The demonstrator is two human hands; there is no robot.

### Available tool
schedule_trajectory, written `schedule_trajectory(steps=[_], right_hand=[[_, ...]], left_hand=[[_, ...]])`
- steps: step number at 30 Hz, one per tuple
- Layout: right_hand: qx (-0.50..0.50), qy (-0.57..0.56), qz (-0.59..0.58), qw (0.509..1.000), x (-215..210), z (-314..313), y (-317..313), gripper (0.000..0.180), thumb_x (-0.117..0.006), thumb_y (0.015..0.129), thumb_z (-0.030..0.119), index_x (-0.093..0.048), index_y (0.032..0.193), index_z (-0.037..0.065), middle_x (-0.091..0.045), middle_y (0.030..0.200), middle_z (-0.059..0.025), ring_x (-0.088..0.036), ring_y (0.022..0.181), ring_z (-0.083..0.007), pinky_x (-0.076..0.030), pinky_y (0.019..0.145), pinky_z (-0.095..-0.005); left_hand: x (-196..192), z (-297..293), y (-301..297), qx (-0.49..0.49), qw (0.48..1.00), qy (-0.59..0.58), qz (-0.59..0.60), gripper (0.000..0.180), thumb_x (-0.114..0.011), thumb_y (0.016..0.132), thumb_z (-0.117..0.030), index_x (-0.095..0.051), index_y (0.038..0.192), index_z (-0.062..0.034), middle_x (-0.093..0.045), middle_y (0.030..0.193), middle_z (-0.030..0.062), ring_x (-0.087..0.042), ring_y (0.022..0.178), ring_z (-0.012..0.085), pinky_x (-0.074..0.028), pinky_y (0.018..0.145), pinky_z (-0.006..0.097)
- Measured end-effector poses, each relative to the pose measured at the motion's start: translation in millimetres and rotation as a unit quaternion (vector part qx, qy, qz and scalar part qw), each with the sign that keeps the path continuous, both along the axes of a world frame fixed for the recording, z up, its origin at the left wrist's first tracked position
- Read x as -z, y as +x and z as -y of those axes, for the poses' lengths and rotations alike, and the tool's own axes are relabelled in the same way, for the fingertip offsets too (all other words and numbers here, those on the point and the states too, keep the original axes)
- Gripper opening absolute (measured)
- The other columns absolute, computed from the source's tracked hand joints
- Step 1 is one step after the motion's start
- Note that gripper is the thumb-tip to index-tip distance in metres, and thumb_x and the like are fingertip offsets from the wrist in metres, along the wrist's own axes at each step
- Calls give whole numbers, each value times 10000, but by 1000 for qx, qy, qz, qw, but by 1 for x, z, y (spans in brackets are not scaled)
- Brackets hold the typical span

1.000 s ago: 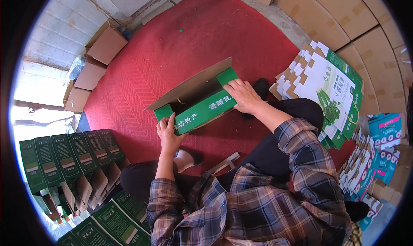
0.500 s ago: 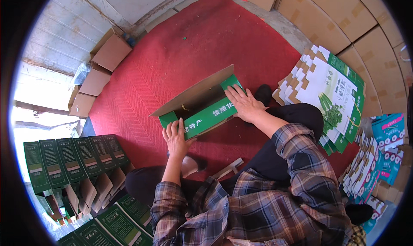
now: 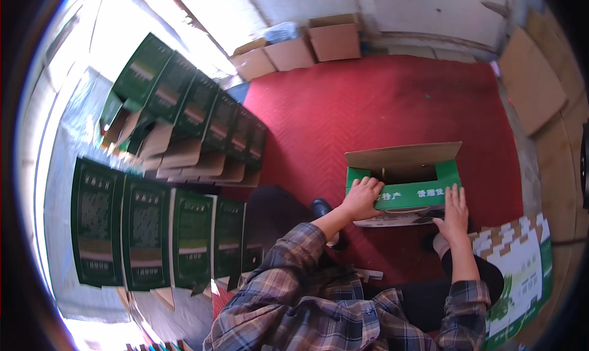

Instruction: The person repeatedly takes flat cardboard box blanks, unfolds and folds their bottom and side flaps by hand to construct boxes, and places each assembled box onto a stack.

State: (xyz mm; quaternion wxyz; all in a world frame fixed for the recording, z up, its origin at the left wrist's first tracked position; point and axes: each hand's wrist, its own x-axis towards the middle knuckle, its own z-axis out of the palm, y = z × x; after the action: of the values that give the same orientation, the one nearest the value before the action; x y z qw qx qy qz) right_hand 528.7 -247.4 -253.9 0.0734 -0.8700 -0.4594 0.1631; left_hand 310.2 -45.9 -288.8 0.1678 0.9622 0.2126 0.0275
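A green and white cardboard gift box (image 3: pixel 408 194) is held over the red carpet in front of me, its brown-lined lid flap (image 3: pixel 405 155) raised at the far side and its dark inside showing. My left hand (image 3: pixel 364 199) grips its left end, fingers bent over the green top edge and thumb at the front. Around the right front corner lies my right hand (image 3: pixel 453 216), fingers up along the green face and thumb against the lower white side. A cord (image 3: pixel 384 171) shows on the flap's inner face.
Two rows of folded-up dark green boxes (image 3: pixel 199 103) stand to my left, brown flaps hanging out. Flat green and white cartons (image 3: pixel 521 277) are piled at right. Open brown boxes (image 3: pixel 334 41) line the far wall, and large brown cartons (image 3: pixel 531 81) stand along the right edge.
The view has swung left, bringing the green box rows further into sight. My right hand has shifted from the box's top right end down to its front right corner; the left still grips the left end.
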Motion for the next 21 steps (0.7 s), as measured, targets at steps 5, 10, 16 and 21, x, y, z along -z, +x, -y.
schedule_trajectory(steps=[5,10,16,21], right_hand=[[-11,90,-6,996,-3,-3,6,886,-792,699,133,-327,1449,57,-218,1554,-148,-168,1441,-336,-286,1098,-499],[-36,126,-38,991,-12,-12,0,759,-759,718,90,-421,1396,48,-276,1528,-168,-215,1423,-349,-311,1100,-450],[-61,125,-63,988,-38,-24,-8,648,-727,746,71,-487,1346,29,-322,1503,-177,-245,1414,-331,-304,1112,-414],[-41,115,-161,979,-41,-62,-10,593,-640,812,56,-459,1376,32,-385,1473,-164,-341,1369,-304,-301,1113,-382]], left_hand=[[-2,-17,-18,-152,986,-55,47,790,-768,616,-479,-546,1231,-35,-532,1152,147,-471,1130,333,-391,941,448],[11,-70,-39,-361,882,-219,209,698,-779,639,-465,-617,1117,17,-587,1057,192,-565,1015,306,-464,887,420],[-73,-153,-48,-383,536,-582,476,418,-528,965,-309,-534,1240,7,-642,1151,128,-642,1019,238,-523,879,413],[-68,-210,-83,-475,500,-595,413,429,-566,928,-450,-599,1182,-105,-654,1168,76,-618,1072,233,-451,896,510]])
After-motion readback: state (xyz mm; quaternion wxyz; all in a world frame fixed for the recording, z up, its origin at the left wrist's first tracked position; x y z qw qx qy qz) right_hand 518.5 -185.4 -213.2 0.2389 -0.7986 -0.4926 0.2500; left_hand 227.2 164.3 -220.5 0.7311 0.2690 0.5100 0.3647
